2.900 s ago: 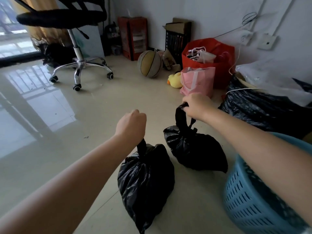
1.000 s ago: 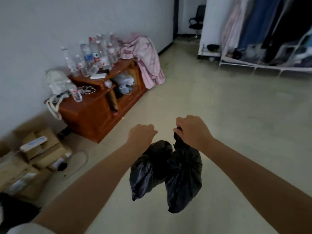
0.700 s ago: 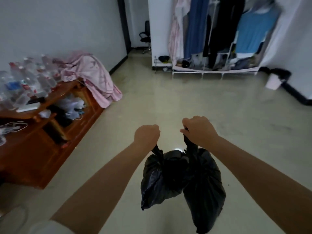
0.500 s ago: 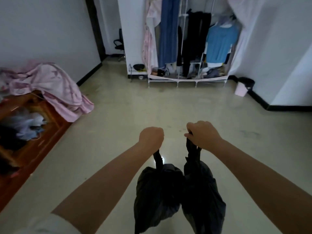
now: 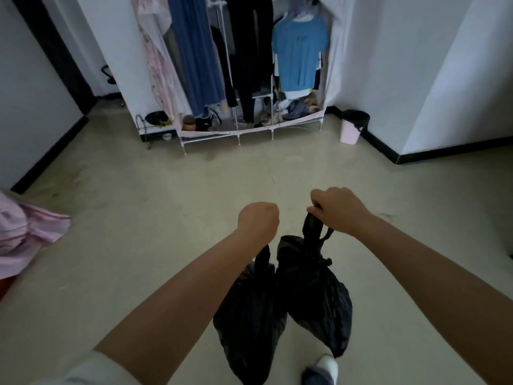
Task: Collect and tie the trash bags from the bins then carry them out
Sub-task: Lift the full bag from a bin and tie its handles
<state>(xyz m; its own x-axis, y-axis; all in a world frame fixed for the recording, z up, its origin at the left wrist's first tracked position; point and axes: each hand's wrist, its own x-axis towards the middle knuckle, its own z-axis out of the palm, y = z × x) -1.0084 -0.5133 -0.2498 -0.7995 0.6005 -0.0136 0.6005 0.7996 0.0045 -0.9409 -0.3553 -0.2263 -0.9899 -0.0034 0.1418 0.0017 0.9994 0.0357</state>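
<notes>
Two tied black trash bags hang in front of me above the floor. My left hand [image 5: 258, 221] is closed around the neck of the left trash bag [image 5: 249, 315]. My right hand [image 5: 337, 209] grips the knotted top of the right trash bag [image 5: 316, 298]. The two bags touch side by side. A small pink bin [image 5: 351, 130] with a black liner stands by the wall at the far right.
An open wardrobe rack [image 5: 241, 79] with hanging clothes stands straight ahead. A dark doorway [image 5: 63, 65] lies at the far left. Pink cloth [image 5: 25, 232] shows at the left edge. My foot [image 5: 323, 369] is below the bags. A white wall corner [image 5: 444, 93] juts in on the right.
The view has swung right from the wooden cabinet to the wardrobe and come closer to it. Both hands have kept hold of the bags, which swing below them.
</notes>
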